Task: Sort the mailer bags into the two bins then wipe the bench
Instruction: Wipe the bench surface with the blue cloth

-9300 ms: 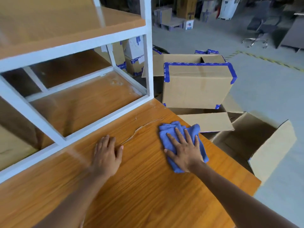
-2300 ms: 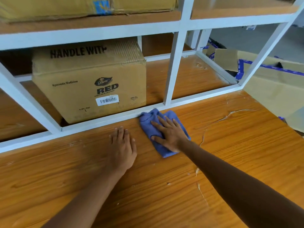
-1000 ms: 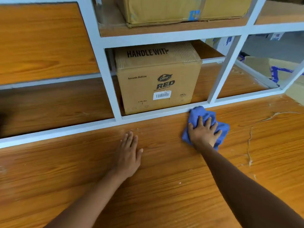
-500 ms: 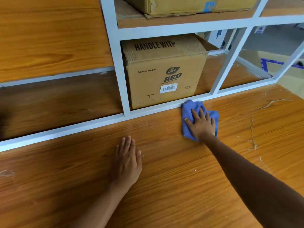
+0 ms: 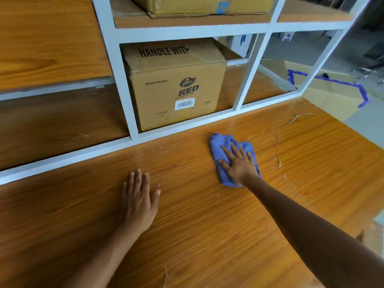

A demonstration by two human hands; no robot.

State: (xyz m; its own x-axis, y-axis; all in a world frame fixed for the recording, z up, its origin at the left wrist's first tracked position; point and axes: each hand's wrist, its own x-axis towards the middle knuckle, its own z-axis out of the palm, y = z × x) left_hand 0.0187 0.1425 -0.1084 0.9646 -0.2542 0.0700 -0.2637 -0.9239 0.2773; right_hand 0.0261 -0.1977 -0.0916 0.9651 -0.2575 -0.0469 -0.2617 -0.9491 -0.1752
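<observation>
Head view shows no mailer bags; the right hand (image 5: 239, 164), spread flat, presses a blue cloth (image 5: 223, 142) on the table (image 5: 207, 235), left hand (image 5: 140, 198) flat, wiping apparently underway.

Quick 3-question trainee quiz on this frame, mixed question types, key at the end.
1. True or false: the blue cloth lies on the bench under the right hand.
2. The left hand is: A) gripping a mailer bag, B) resting flat and open on the bench, C) holding the white shelf frame.
3. Fill in: the word printed large on the front of the cardboard box in the shelf bay is ____.

Key: 1 true; 2 B; 3 RED.
</observation>
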